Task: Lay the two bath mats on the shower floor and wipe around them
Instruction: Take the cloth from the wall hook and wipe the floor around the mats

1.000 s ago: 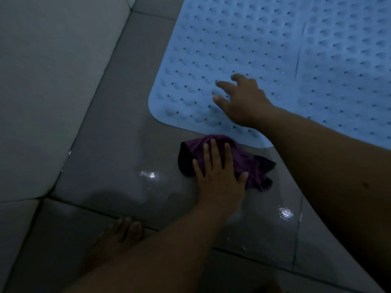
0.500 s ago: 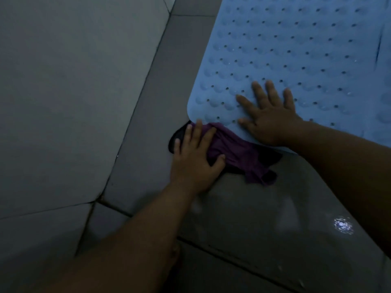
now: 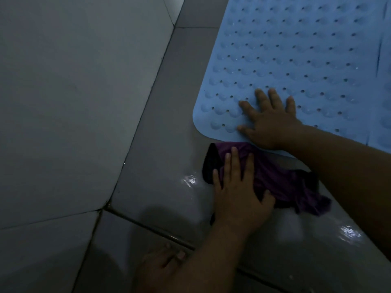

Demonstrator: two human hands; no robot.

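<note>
Two mats down: blue mat [image 3: 296,66] under flat right hand [image 3: 273,123], second mat's edge [image 3: 386,81] beyond. Left hand [image 3: 237,191], fingers straight, presses purple cloth [image 3: 281,185] on shower floor [image 3: 160,166]. Wiping underway, much perimeter likely left.

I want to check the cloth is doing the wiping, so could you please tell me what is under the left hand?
The left hand presses flat on a crumpled purple cloth, which lies on the wet grey tiled floor. The floor beneath the cloth is covered.

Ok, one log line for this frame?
left hand flat on purple cloth | right hand flat on blue perforated rubber mat | wet floor tile
</note>
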